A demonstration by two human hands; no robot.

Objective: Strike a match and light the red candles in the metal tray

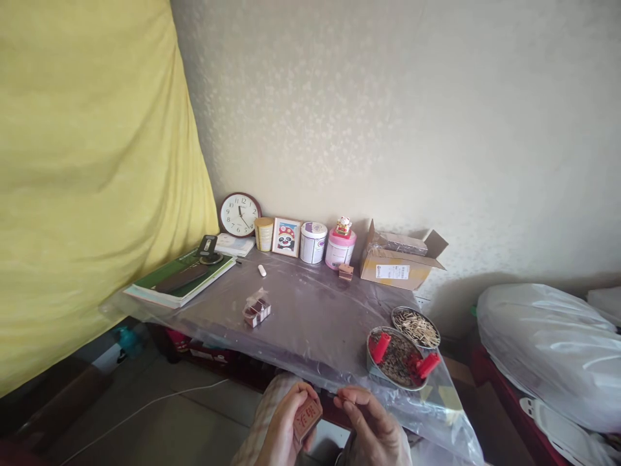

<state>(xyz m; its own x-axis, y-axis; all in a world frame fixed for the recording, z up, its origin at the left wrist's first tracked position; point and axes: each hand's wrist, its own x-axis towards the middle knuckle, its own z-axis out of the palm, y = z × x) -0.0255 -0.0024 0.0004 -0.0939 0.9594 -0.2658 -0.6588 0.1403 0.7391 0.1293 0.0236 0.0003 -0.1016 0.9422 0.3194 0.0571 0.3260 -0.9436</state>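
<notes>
Left hand (pixel 284 424), low at the near edge of the view, is closed around a small brown box (pixel 306 417) with red print on its upturned face. The box's long axis tilts up and to the right, pointing at the right hand (pixel 376 430) just beside it. That hand's fingers are curled in toward the box's upper end, nearly touching it; whether they pinch anything I cannot tell.

Ahead of both hands lies the bench (pixel 310 294) under clear plastic sheeting. A cardboard carton (pixel 400 262) stands open at the far right by the wall. Nearer, ahead of the right hand, a round tray (pixel 395 382) holds dark bits and red pieces, with a tray of pale sticks (pixel 416 327) touching it behind. A wrapped bundle of small boxes (pixel 256 310) lies mid-bench, ahead of the left hand and well apart from it.
</notes>
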